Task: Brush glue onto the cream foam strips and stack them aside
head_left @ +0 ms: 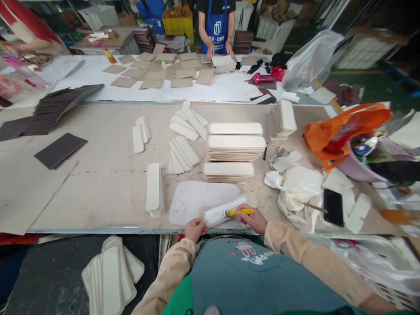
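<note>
Near the table's front edge lies a long strip [213,214] with rounded ends and a white coating, partly over a pale rounded sheet [183,197]. My left hand [196,229] pinches the strip's left end. In my right hand [254,220] is a yellow-handled brush [241,211], its bristles on the strip's white surface. Behind the strip stand neat stacks of similar pieces [236,142]. Fanned pieces [183,155] lie to their left, and another small stack [153,188] is left of the pale sheet.
At the right are a white plastic bag [300,183], a black phone [333,207], scissors [281,152] and an orange bag [348,127]. Dark sheets [61,151] lie left. More pieces [111,275] rest on a black surface below. A person [216,26] works across the table.
</note>
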The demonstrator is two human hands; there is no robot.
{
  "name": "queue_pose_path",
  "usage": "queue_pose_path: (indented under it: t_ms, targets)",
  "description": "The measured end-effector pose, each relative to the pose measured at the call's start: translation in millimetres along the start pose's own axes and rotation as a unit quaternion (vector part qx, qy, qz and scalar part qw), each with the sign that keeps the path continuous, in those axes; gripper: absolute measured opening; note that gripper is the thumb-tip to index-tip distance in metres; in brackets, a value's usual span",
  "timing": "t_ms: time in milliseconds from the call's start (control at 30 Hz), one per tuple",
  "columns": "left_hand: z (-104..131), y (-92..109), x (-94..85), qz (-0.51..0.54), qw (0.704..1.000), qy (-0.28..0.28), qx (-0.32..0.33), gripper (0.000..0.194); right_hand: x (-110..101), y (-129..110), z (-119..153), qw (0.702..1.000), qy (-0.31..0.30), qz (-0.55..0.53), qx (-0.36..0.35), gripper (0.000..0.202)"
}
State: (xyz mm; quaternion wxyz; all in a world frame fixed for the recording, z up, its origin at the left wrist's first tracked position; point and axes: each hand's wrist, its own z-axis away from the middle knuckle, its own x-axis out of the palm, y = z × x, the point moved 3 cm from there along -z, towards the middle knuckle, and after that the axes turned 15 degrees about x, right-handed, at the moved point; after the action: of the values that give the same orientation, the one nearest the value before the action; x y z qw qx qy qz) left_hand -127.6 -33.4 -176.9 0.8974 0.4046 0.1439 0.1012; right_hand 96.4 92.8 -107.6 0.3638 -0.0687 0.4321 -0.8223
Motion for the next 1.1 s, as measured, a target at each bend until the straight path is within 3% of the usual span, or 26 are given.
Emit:
queue_pose_path:
  t_ms: [267,500,833,967,1100]
  targets:
    - [-0.7,-0.4,-0.4,-0.007,1.0,-0.002,0.005,0.014,-55.0,18.0,9.6,0.996,0.087,0.001,0.01,0.029]
    - [-1.4,-2.7,-0.2,-0.021,1.0,-0.002,0.011,0.014,-84.0,31.9,10.6,0.991,0.134,0.014,0.008,0.03]
    - [-2.6,-3.9,0.9,-0.016,1.0,0.004,0.019,0.017,-97.5,31.0,15.6,0.983,0.185,-0.006,0.018,0.035]
    - [-2.2,-5.3,0.6,-0.013,1.0,0.011,0.022,0.017,-97.6,29.9,15.4,0.974,0.217,-0.063,0.014,0.035]
    - [-4.1,-8.9,0.5,-0.017,0.999,0.014,0.029,0.016,-88.9,25.4,9.1,0.981,0.184,-0.057,0.006,0.035]
